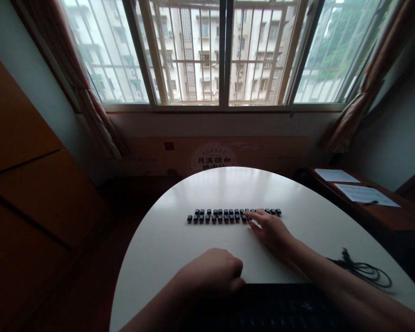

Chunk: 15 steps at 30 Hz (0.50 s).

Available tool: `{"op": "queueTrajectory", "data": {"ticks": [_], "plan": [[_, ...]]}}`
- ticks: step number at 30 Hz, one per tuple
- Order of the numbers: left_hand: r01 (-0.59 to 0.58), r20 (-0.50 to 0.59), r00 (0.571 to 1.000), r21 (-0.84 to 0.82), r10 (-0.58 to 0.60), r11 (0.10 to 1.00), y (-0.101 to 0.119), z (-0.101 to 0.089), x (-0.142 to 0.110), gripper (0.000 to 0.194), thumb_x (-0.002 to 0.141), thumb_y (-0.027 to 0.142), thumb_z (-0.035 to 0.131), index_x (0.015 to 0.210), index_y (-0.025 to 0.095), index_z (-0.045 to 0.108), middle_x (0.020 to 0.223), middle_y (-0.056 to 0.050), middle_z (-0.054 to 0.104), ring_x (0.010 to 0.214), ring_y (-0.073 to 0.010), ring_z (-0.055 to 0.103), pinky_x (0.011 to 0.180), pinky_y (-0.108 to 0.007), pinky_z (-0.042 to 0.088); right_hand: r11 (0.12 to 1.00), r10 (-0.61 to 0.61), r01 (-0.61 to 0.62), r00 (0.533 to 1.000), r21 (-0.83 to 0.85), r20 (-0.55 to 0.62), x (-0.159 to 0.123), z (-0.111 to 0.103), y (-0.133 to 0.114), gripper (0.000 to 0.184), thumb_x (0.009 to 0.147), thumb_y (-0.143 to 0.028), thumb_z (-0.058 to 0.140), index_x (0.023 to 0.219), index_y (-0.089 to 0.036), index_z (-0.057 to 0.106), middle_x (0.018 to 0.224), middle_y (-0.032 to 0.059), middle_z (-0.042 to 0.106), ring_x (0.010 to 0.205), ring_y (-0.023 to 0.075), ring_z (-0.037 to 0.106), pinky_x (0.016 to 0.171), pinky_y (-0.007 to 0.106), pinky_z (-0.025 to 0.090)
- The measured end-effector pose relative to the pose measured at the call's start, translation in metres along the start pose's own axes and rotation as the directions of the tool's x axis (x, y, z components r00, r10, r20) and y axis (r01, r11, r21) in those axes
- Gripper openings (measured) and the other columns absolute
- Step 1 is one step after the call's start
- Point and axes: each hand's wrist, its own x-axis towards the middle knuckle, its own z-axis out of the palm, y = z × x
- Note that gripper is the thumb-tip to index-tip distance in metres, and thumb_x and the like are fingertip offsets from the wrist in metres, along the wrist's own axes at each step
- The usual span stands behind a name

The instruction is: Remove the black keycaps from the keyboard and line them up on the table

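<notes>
Two rows of small black keycaps (225, 218) lie across the white round table (152, 258). At the right end of the nearer row, my right hand (269, 230) reaches in from the right. Its index finger and thumb close around a keycap, which they partly cover. The hand also hides part of the farther row. My left hand (210, 272) is curled into a fist beside the upper left edge of a black keyboard (280, 306). Its fingertips are turned away, so what they hold, if anything, is hidden. The keyboard lies dark at the near table edge.
A coiled black cable (363, 272) lies on the table at the right. Behind it stands a brown side table (394, 219) with paper sheets (366, 194) and a pen. An orange-brown cabinet (31, 198) is on the left. A barred window (224, 55) fills the back.
</notes>
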Motion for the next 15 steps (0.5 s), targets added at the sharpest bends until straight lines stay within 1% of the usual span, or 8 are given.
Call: {"op": "queueTrajectory", "data": {"ticks": [6,11,15], "plan": [[0.001,0.001,1.0,-0.01,-0.001,1.0,-0.0006,0.0005,-0.0008,0.027,0.086,0.039,0.054,0.086,0.019,0.072,0.079,-0.006,0.071,0.068,-0.0217,0.063,0.06,-0.031,0.046,0.999,0.006,-0.003,0.998,-0.036,0.064,0.0,-0.0002,-0.0024,0.041,0.092,-0.026,0.051,0.131,-0.031,0.062,0.101,0.0053,0.068,0.077,0.0185,0.066,0.069,0.028,0.048],[0.001,-0.005,1.0,-0.006,-0.001,1.0,-0.001,0.0014,-0.0008,0.026,0.085,0.038,0.054,0.086,0.019,0.071,0.077,-0.006,0.071,0.067,-0.0215,0.063,0.06,-0.031,0.046,0.998,-0.002,0.006,0.998,-0.06,0.068,-0.0005,-0.0001,-0.0018,0.042,0.093,-0.026,0.049,0.134,-0.031,0.06,0.1,0.0052,0.068,0.076,0.0187,0.066,0.067,0.028,0.047],[0.01,0.014,1.0,-0.005,-0.01,1.0,-0.0001,-0.0003,-0.0012,0.027,0.086,0.039,0.053,0.087,0.019,0.071,0.079,-0.006,0.071,0.069,-0.0221,0.063,0.061,-0.031,0.047,0.996,-0.015,0.021,0.998,-0.088,0.069,-0.0013,-0.001,-0.0022,0.043,0.092,-0.025,0.05,0.134,-0.032,0.059,0.098,0.0047,0.069,0.074,0.019,0.067,0.065,0.028,0.047]]}}
